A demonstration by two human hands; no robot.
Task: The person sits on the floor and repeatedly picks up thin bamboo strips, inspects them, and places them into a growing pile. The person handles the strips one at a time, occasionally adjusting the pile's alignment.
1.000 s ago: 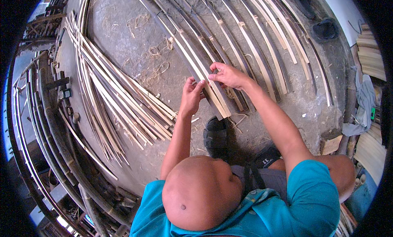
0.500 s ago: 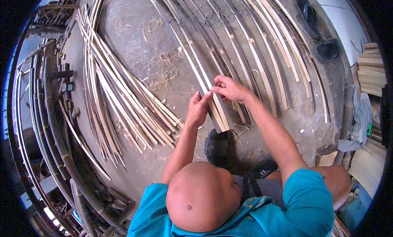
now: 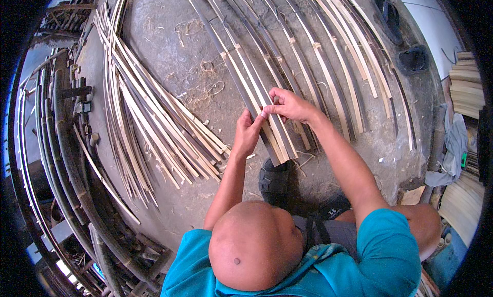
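Note:
Several long bamboo strips (image 3: 245,91), pale on some faces and dark on others, lie together in a narrow bundle running away from me. My left hand (image 3: 248,132) grips the bundle's left edge near its close end, thumb on top. From the right, my right hand (image 3: 290,106) closes on the same strips, its fingers curled and its thumb meeting the left thumb over them. Whether a thin tie is pinched between the thumbs is too small to tell. The strips' cut ends (image 3: 285,159) stick out toward me past both hands, above my dark shoe (image 3: 273,181).
More bamboo strips (image 3: 318,55) lie in spaced rows to the right. A crossed heap of strips (image 3: 154,112) spreads on the left. Fibre shavings (image 3: 205,68) litter the concrete floor. Dark sandals (image 3: 413,60) sit at the right; bamboo poles (image 3: 67,158) are stacked far left.
The bundle has turned slightly, so more of the dark strip on its left side shows. Both hands keep their grip, the right one shifted a little away from me.

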